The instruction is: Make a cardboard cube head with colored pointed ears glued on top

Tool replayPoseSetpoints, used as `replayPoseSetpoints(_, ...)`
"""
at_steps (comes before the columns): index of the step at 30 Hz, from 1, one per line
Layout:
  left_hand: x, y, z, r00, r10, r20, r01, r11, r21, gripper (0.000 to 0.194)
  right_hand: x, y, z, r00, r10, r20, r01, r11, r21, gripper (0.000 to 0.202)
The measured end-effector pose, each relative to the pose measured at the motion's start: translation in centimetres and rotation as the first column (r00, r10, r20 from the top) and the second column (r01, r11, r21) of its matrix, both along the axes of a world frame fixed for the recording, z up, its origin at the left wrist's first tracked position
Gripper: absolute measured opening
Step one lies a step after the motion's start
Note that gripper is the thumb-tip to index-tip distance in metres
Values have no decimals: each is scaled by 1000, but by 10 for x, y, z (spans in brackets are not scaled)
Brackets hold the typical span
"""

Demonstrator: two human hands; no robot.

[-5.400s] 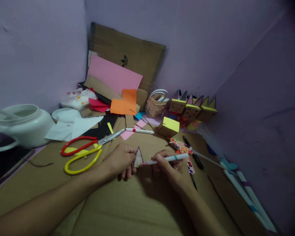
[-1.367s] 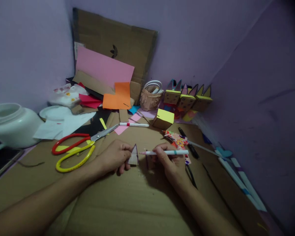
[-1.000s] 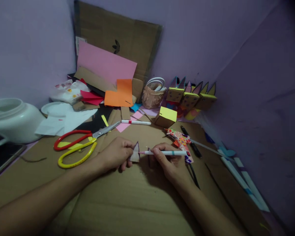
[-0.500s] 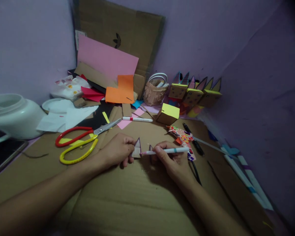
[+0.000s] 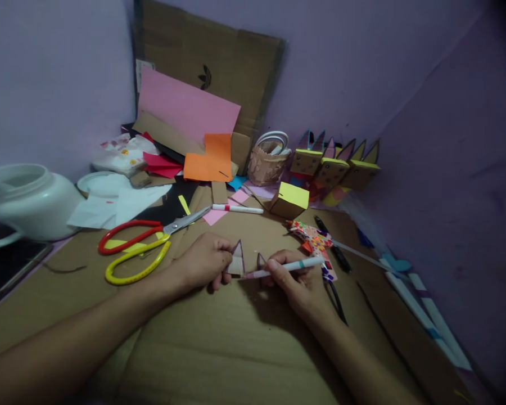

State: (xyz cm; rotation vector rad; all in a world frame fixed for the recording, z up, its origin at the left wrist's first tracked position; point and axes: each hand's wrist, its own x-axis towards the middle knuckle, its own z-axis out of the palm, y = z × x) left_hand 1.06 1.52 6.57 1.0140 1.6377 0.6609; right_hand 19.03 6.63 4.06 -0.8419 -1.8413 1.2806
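Left grip (image 5: 208, 259): Pinched a small pale triangular cutout with a dark purple outline (image 5: 236, 261) by its left side, point upward, over the brown cardboard-covered table (image 5: 185, 349).

Right grip (image 5: 297, 287): Grasped a slim white marker with a teal band and a pink tip (image 5: 306, 262) between thumb and fingers, barrel rising to the right.

Marker tip: Dropped from low on the cutout's right edge a moment earlier to the lower right corner, on a steeper slant. Too small to tell whether touching.

Meaning for the work: Suggested, as a judgement, marking carried down to the base of that side, with the same pinch kept on the left.

Small dark-edged pointed piece (image 5: 260, 261): Showed just behind the marker, beside the right fingertips, partly hidden. Could not tell whether held.

Large scissors with one red and one yellow handle (image 5: 168, 229): Lay untouched beyond the left wrist, blade tips just beside a white marker with a red band (image 5: 240, 209).

Brown cardboard box with a yellow top (image 5: 290, 199): Stood farther back, before three box-headed figures with pointed ears (image 5: 332, 170).

Flower-patterned piece (image 5: 316, 241): Lay just beyond the right grip, near a black pen (image 5: 341, 259).
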Motion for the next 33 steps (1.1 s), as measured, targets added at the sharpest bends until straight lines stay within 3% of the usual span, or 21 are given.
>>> replayPoseSetpoints(13, 3, 0, 6, 1000, 6, -14, -5, 1000, 4, 24, 0, 0, 3, 1000, 18, 17, -17, 1000, -19, 25)
replayPoseSetpoints(19, 2, -1, 3, 999, 11, 30, -12, 1000, 2, 24, -2, 0, 5, 1000, -27, -8, 27, 1000, -16, 22)
replayPoseSetpoints(26, 3, 0, 3, 998, 27, 53, -27, 1000, -5, 23, 0, -1, 2, 1000, 10, 15, -10, 998, -55, 26)
replayPoseSetpoints(33, 2, 0, 0, 999, 13, 44, -14, 1000, 19, 20, -1, 0, 4, 999, -6, 31, 6, 1000, -3, 24)
